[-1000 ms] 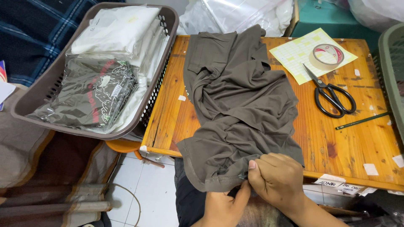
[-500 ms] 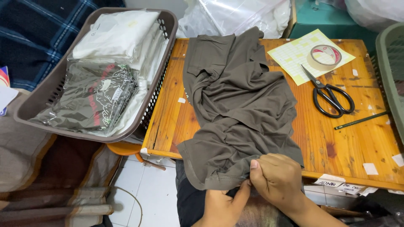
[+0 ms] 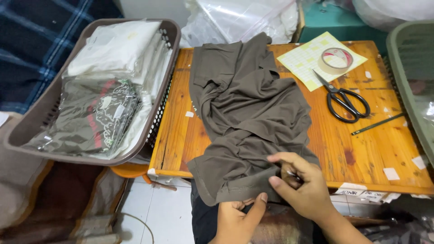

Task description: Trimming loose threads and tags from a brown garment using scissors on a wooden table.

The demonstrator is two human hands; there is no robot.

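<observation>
The olive-brown garment [image 3: 246,113] lies crumpled on the wooden tabletop [image 3: 361,149], its long axis running from the far edge, near the clear plastic bags [image 3: 244,18], down to the near edge, where its hem spills over toward the person. Both hands sit at that near-edge end, so the cloth stretches away from them toward the far side. The right hand [image 3: 296,185] is closed, pinching a fold of the hem just at the near edge; the left hand [image 3: 237,217] is below the edge, thumb pressed up against the hanging hem, gripping it from beneath. The right hand is the nearer one to the bulk of the fabric. To the left, just beside the tabletop, a brown basket [image 3: 36,122] holds bagged folded garments [image 3: 95,113]. Black scissors [image 3: 346,99], a tape roll [image 3: 335,60] and a pencil [image 3: 377,124] lie toward the right far corner, well apart from the hands.
</observation>
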